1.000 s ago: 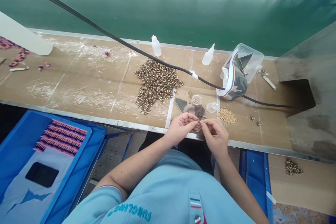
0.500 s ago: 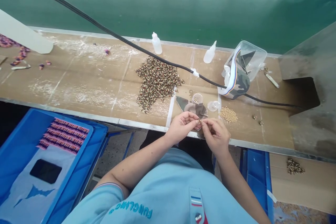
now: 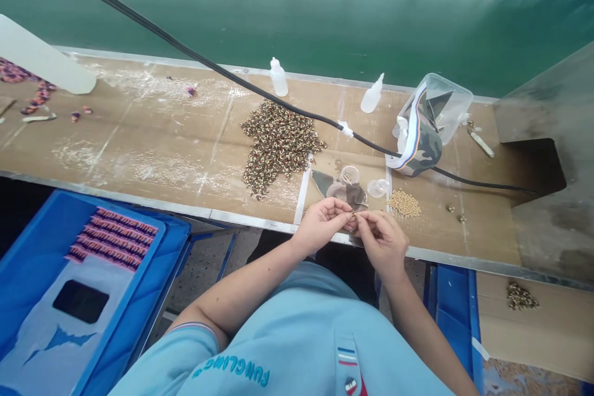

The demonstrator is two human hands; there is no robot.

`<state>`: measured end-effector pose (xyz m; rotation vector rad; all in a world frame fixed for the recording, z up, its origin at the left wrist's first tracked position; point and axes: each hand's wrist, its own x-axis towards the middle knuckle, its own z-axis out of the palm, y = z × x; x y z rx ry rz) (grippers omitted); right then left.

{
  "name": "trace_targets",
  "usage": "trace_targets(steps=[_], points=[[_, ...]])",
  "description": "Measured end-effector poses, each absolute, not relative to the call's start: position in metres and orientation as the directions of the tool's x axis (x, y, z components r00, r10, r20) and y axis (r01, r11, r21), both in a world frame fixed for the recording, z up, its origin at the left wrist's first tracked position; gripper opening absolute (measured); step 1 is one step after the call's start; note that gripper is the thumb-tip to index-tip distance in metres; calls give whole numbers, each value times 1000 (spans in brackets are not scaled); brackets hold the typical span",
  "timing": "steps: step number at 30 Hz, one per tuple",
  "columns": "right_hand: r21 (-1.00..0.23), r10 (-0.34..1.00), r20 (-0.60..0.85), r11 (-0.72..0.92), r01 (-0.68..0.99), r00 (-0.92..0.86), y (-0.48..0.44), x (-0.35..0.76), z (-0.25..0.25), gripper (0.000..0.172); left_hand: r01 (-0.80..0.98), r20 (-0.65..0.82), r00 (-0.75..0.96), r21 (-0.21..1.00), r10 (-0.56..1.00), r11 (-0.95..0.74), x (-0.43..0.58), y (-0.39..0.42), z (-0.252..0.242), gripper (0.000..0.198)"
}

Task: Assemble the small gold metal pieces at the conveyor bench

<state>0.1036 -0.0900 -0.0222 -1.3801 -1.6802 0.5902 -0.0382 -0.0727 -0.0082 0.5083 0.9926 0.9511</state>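
My left hand (image 3: 323, 223) and my right hand (image 3: 383, 240) meet fingertip to fingertip at the bench's front edge. Both pinch one tiny brownish piece (image 3: 352, 214), too small to make out well. Just beyond them lie a camouflage cloth scrap (image 3: 356, 195), a small round clear dish (image 3: 349, 174) and another clear dish (image 3: 378, 187). A heap of small patterned pieces (image 3: 281, 142) spreads to the left. Right of the dishes is a small pile of tan beads (image 3: 404, 203).
Two white squeeze bottles (image 3: 279, 78) (image 3: 372, 96) stand at the back. A clear bin (image 3: 457, 105) holds camouflage cloth. A black cable (image 3: 223, 73) crosses above the bench. At lower left, a blue tray (image 3: 160, 232) holds pink-purple strips and a dark phone-like slab (image 3: 81, 302).
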Motion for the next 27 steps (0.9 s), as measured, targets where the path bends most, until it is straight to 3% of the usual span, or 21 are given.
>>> trace_targets(steps=[7, 14, 21, 27], points=[[-692, 895, 432, 405, 598, -107, -86, 107, -21, 11, -457, -486, 246, 705, 839, 543, -41, -71, -7, 26], [-837, 959, 241, 282, 470, -145, -81, 115, -21, 15, -433, -497, 305, 687, 812, 583, -44, -67, -8, 24], [-651, 883, 412, 457, 607, -223, -79, 118, -19, 14, -429, -499, 335, 675, 799, 601, -46, -65, -8, 25], [-608, 861, 456, 485, 629, -225, -80, 115, -19, 13, -416, -507, 324, 682, 799, 602, -46, -65, -7, 23]])
